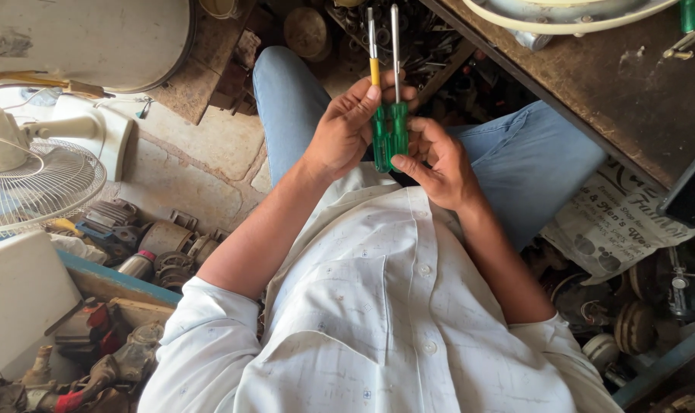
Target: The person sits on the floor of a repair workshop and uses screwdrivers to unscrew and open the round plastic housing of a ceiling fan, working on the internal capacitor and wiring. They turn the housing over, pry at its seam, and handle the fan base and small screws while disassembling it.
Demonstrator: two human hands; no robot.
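Note:
Two screwdrivers with green translucent handles are held side by side over my lap, their metal shafts pointing away from me. The left screwdriver [375, 92] has a yellow band above its handle, and my left hand [346, 126] grips it with the fingers wrapped round. My right hand [437, 164] holds the handle of the right screwdriver [398, 99]. The two handles touch each other. I wear a white shirt and blue jeans.
A white standing fan [34, 164] is at the left on the tiled floor. Old motor parts and metal scrap [144, 245] lie below it. A brown workbench [630, 92] with a pale dish stands at the upper right, with newspaper [615, 226] beneath it.

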